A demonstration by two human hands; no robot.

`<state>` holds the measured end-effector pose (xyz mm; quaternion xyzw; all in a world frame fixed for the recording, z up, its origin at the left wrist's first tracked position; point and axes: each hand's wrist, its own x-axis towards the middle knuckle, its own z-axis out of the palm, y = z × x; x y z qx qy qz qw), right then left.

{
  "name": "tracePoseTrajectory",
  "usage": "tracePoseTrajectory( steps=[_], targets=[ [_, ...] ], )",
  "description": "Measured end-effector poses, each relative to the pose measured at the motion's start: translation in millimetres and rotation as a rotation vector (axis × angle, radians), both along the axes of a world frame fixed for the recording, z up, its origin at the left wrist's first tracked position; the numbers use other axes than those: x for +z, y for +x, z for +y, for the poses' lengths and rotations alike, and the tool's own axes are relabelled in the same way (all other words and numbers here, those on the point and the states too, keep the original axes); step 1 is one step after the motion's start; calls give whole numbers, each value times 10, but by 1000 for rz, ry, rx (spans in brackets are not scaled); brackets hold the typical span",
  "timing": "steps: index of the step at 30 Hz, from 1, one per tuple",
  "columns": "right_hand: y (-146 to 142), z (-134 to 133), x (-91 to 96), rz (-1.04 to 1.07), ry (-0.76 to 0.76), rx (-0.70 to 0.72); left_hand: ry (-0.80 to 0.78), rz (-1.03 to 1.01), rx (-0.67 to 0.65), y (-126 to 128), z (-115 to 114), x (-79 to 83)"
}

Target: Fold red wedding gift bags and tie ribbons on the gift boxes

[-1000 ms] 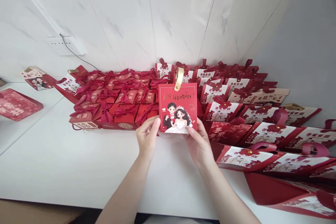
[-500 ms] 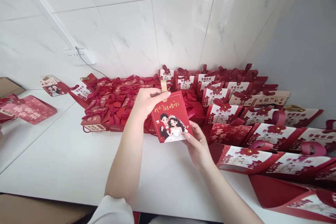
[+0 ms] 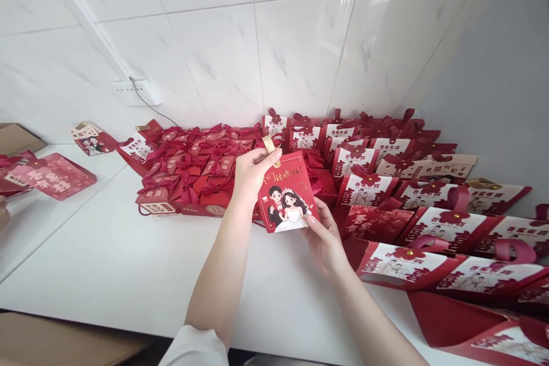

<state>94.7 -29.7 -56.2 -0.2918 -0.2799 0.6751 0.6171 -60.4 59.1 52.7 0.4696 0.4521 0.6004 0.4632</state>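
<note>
Head view: left hand (image 3: 253, 168), right hand (image 3: 326, 240) hold red box (image 3: 288, 194); contents unseen.

Red bride-and-groom gift box (image 3: 288, 199) — tilted, held aloft

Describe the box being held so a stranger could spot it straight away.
On the white counter below the tiled wall lie rows of red gift boxes. In front of them the left hand and right hand hold one small red box up. Unlike the bow-tied and red-handled ones beside it, it shows a large cartoon bride and groom under a tan strap.
</note>
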Motion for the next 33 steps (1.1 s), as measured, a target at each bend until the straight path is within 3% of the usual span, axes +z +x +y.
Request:
tracePoseTrajectory(
  steps=[6,14,24,27,29,31,33],
  targets=[
    [19,23,-10,-45,-16,-10,50,75,15,-33,75,126],
    [41,3,-1,-64,35,22,-10,242,-77,-219,146,337],
    [-2,-12,-32,-32,34,31,38,168,18,-169,85,313],
    [9,-29,7,-13,43,47,132,147,78,-136,-2,305],
    [9,-54,40,-52,94,-66,275,154,220,-79,-151,258],
    [0,-86,70,-186,216,-291,406,207,394,17,-368,154],
    [-17,-116,88,-391,366,-535,437,239,414,129,-608,-7]
  ],
)
